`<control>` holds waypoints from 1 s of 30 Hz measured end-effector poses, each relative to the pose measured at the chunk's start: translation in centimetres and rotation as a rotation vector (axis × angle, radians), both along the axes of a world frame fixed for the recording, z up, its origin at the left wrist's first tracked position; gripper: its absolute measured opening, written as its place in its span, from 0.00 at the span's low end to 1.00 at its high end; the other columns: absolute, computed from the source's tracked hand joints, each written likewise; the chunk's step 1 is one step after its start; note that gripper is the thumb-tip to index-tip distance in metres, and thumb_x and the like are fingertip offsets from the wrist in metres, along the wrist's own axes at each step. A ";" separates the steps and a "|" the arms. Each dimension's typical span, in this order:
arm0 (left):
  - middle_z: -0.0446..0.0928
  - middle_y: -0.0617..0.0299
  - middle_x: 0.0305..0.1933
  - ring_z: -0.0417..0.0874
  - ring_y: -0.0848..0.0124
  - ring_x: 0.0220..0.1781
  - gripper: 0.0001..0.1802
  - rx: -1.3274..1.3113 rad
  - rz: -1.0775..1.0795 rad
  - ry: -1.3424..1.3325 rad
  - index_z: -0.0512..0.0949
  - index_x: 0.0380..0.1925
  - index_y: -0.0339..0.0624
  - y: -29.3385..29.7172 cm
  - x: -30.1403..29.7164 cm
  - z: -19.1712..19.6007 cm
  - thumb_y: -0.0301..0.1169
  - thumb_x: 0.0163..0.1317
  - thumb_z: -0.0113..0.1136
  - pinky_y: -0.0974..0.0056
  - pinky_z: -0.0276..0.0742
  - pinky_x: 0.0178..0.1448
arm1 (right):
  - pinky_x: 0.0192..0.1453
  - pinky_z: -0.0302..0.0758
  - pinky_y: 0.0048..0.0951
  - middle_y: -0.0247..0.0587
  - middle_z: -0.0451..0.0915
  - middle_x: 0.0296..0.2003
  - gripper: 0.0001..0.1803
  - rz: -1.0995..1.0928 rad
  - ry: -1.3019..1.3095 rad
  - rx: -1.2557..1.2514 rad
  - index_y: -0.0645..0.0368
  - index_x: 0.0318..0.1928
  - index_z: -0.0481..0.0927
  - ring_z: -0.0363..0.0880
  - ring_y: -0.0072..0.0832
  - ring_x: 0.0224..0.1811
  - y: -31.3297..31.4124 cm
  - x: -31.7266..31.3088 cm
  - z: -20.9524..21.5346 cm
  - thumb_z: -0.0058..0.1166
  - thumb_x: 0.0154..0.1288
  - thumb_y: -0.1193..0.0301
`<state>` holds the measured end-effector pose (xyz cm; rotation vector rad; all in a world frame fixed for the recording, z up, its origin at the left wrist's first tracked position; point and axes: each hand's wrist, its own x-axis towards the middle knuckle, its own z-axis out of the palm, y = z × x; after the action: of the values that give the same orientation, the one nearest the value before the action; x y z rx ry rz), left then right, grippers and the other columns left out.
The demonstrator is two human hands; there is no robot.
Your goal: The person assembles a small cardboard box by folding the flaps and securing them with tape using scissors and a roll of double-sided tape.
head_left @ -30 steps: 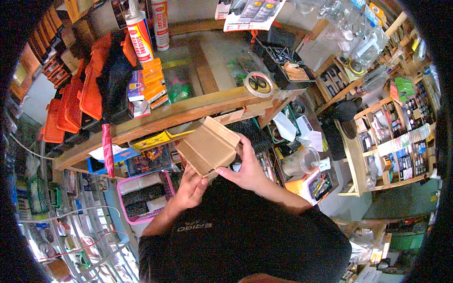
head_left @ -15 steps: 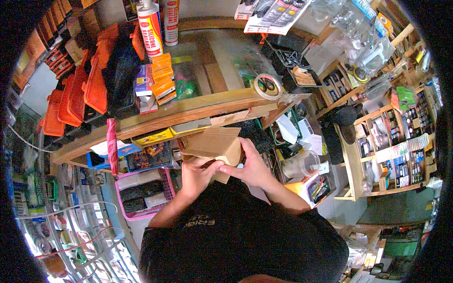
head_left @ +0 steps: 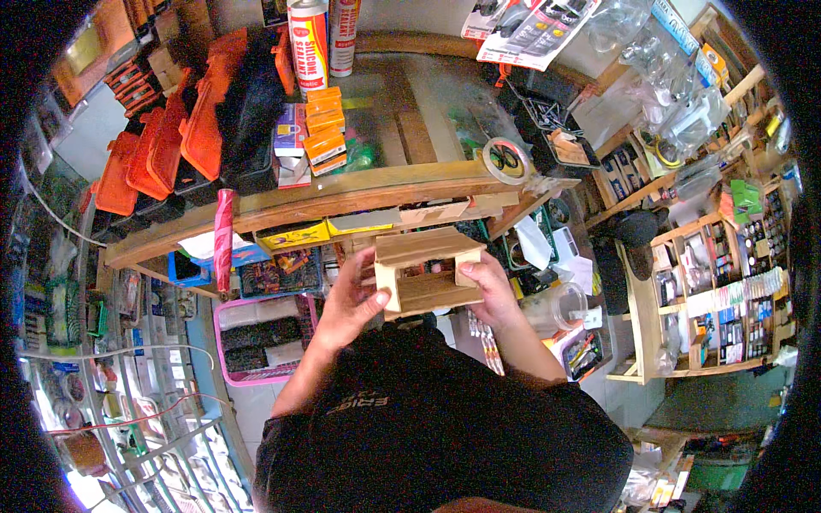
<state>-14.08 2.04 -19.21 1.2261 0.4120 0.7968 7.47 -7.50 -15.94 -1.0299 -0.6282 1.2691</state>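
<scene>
I hold a small brown cardboard box (head_left: 425,272) in front of my chest, below the edge of the wooden counter (head_left: 342,198). Its top flaps stand open and the inside faces me. My left hand (head_left: 352,301) grips the box's left side with the thumb on the near wall. My right hand (head_left: 487,284) grips the right side, fingers curled over the rim. My black shirt fills the lower middle of the view.
On the counter stand stacked orange boxes (head_left: 323,130), tall red-and-white tubes (head_left: 309,43), a tape roll (head_left: 505,160) and orange cases (head_left: 171,141). A pink bin (head_left: 229,376) sits low on the left. Stocked shelves (head_left: 727,282) stand on the right.
The box has been turned in my hands from a tilted, closed-looking pose to upright with its flaps open toward me. Both hands have shifted to its two sides.
</scene>
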 end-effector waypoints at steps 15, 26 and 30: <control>0.59 0.54 0.64 0.62 0.61 0.66 0.56 0.131 0.080 -0.165 0.48 0.68 0.44 -0.8 -1.0 -0.7 0.27 0.42 0.75 0.55 0.63 0.65 | 0.70 0.51 0.36 0.43 0.58 0.63 0.51 0.188 -0.467 0.301 0.59 0.66 0.55 0.54 0.35 0.68 0.7 -0.3 -0.3 0.66 0.46 0.53; 0.58 0.56 0.63 0.60 0.58 0.68 0.54 0.273 0.038 -0.179 0.56 0.65 0.41 -0.3 -1.5 -0.7 0.26 0.35 0.76 0.53 0.56 0.70 | 0.66 0.55 0.42 0.44 0.63 0.52 0.51 0.030 -0.910 0.553 0.60 0.56 0.59 0.60 0.40 0.61 1.5 0.3 0.8 0.66 0.41 0.39; 0.58 0.55 0.64 0.59 0.60 0.69 0.52 0.599 0.149 -0.075 0.57 0.64 0.40 0.7 -0.9 0.7 0.26 0.37 0.76 0.54 0.58 0.69 | 0.61 0.63 0.35 0.41 0.69 0.47 0.47 0.027 -0.558 0.475 0.58 0.54 0.62 0.68 0.32 0.53 1.2 -0.6 1.3 0.71 0.40 0.46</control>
<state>-15.02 2.71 -18.49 1.7261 0.2051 1.1392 6.91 -6.26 -14.69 -0.9677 -1.3042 0.7834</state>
